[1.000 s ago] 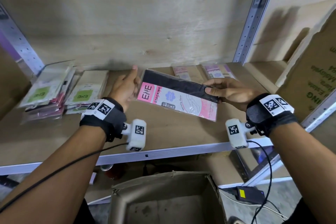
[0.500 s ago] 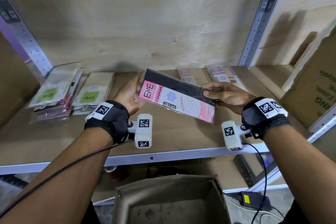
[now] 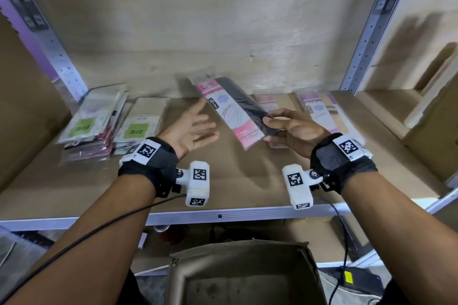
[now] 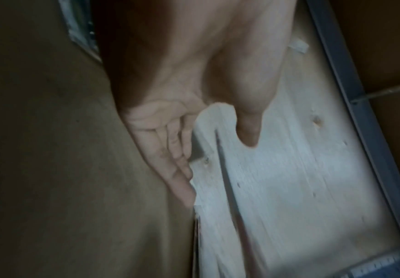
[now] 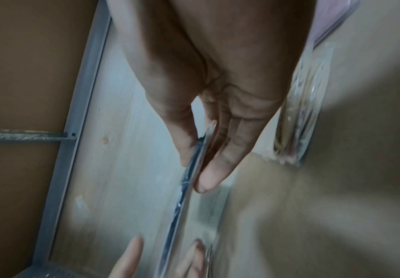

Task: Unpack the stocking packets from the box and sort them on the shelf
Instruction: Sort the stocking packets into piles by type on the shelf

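Since the earlier frame, the left hand (image 3: 190,129) has let go of the pink stocking packet (image 3: 233,111) and now hangs spread and empty beside it; the packet has swung from lying crosswise to pointing its far end at the back of the shelf (image 3: 223,181).

Head view: the right hand (image 3: 290,129) alone pinches the near corner of the packet, which is in the air above the shelf board. Pink packets (image 3: 319,111) lie behind and right of it, green-label stacks (image 3: 89,124) to the left. The box (image 3: 243,277) stands open below the shelf edge.

Left wrist view: the fingers (image 4: 170,156) are straight and apart from the thumb, holding nothing.

Right wrist view: the thumb and fingers (image 5: 215,169) clamp the packet's thin edge (image 5: 189,180); the frame is blurred.

Risks, as judged: a one-corner pinch on slick film leaves the long free end unsupported, so the packet may droop, rotate or slip out and drop short of the pink group or back toward the box. A hasty set-down may also nudge the pink packets askew, or land the packet between groups and spoil the sorting.
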Tool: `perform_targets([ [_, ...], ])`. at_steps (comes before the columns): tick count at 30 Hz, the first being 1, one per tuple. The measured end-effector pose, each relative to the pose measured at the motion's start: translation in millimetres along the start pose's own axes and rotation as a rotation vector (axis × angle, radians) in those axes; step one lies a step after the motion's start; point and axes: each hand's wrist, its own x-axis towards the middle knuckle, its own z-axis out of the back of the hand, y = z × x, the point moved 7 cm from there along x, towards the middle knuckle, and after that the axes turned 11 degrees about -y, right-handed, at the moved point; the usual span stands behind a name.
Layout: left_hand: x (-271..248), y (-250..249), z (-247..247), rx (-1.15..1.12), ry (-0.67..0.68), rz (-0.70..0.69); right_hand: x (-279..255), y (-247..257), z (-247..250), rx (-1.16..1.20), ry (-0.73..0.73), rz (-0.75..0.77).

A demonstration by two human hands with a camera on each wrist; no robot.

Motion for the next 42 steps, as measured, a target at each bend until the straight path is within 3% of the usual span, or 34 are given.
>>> perform_targets([
  [5,-10,9,-14,0.274,0.174,-0.108,-3,-9,-23,0.022,-0.073,0.009],
  [9,-6,7,-2,0.32,0.037,-0.178,-4,-12,-31,-0.123,-0.126,0.002],
  [15,-1,7,8,0.475,-0.044,-0.191,-1,-19,-30,-0.563,-0.167,0.019],
  [19,0,13,6,0.547,-0.026,-0.162,-3,-25,-31,-0.795,-0.145,-0.005],
  [24,-1,9,7,0.646,-0.096,-0.154,-12,-15,-32,-0.999,-0.164,0.114],
  [32,-13,9,-8,0.687,0.011,-0.148,-14,-10,-37,-0.974,-0.162,0.194],
  [42,-5,4,-22,0.579,0.001,-0.195,-3,-8,-37,-0.931,-0.182,0.297],
])
